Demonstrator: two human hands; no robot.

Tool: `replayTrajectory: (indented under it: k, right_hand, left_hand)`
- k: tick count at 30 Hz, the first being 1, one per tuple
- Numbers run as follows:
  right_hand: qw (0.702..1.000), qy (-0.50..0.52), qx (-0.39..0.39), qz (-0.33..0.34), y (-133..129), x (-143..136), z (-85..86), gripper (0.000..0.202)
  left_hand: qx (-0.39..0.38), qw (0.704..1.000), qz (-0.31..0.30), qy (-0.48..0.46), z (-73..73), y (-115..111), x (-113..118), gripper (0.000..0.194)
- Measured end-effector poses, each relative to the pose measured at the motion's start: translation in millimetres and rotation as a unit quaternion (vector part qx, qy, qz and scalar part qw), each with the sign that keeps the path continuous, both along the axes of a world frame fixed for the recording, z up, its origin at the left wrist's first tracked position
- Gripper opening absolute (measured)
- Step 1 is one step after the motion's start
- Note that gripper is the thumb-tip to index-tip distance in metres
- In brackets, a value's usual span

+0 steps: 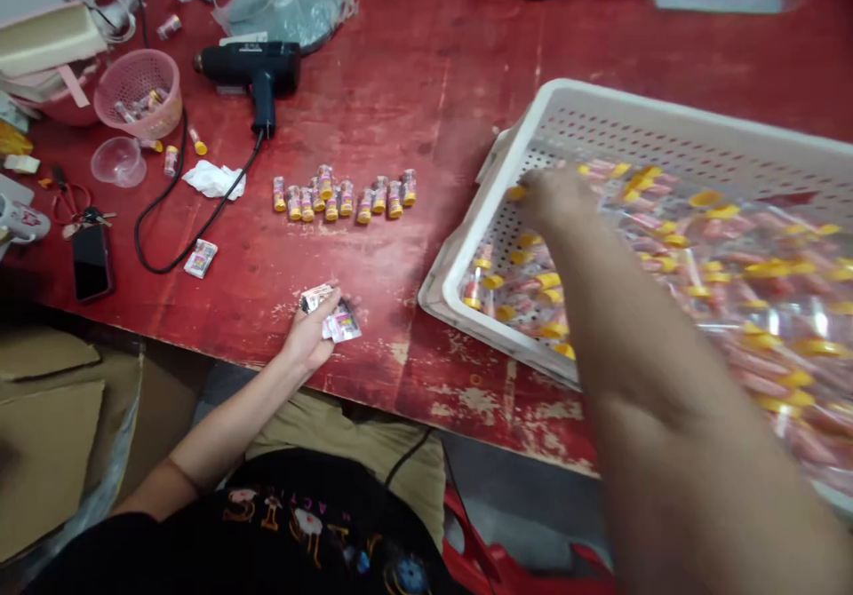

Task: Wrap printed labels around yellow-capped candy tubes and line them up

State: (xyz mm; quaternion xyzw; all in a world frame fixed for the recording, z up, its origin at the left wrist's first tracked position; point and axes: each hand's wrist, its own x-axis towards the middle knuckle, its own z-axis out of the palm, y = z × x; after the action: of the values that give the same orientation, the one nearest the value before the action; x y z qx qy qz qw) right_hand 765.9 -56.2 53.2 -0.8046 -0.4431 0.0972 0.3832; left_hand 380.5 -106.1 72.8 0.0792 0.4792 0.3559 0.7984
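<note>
My left hand (310, 337) is closed on a small bunch of printed shrink labels (342, 321), just over the table's near edge. My right hand (558, 197) reaches into the left end of a white plastic crate (448, 268); motion smears its fingers, and a yellow cap shows beside them. Many small clear tubes with yellow caps (547, 295) and pinkish contents fill the crate, partly hidden behind my right forearm. Beyond my left hand, several small labelled tubes (331, 200) with yellow caps stand in an uneven row on the red table.
A heat gun (257, 71) lies at the back left, its black cord looping across the table. Nearby are a pink basket (143, 89) with tubes, a clear cup (118, 162), crumpled tissue (211, 178), a label stack (201, 258), a phone (91, 260) and red-handled snips (70, 200).
</note>
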Motion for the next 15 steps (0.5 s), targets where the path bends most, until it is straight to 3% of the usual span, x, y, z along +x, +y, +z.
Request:
replayTrajectory:
  k: [2, 4, 6, 8, 11, 15]
  right_hand:
    - [1.0, 0.007, -0.001, -0.011, -21.6, -18.0, 0.9, 0.047]
    - [0.997, 0.031, 0.066, -0.021, -58.6, -63.4, 9.4, 0.031]
    - [0.982, 0.134, 0.126, 0.046, -101.4, -124.6, 19.6, 0.013]
    - [0.953, 0.267, 0.049, 0.138, -136.3, -187.2, 23.0, 0.025]
    - [0.921, 0.371, 0.102, 0.062, -158.3, -254.4, 13.9, 0.033]
    - [0.902, 0.378, 0.207, -0.027, -157.5, -280.5, 12.0, 0.026]
  left_hand:
    - [0.027, 1.0, 0.003, -0.005, 2.8, 0.6, 6.3, 0.027]
    - [0.059, 0.998, 0.01, 0.005, 4.4, -0.7, 12.9, 0.038]
    - [0.078, 0.996, 0.023, 0.019, 5.5, -4.8, 20.4, 0.048]
    - [0.09, 0.995, 0.038, 0.023, 6.5, -11.7, 27.7, 0.054]
    - [0.11, 0.993, 0.043, 0.018, 8.0, -25.0, 33.5, 0.053]
    - [0.148, 0.988, -0.007, 0.031, 11.7, -42.4, 25.9, 0.055]
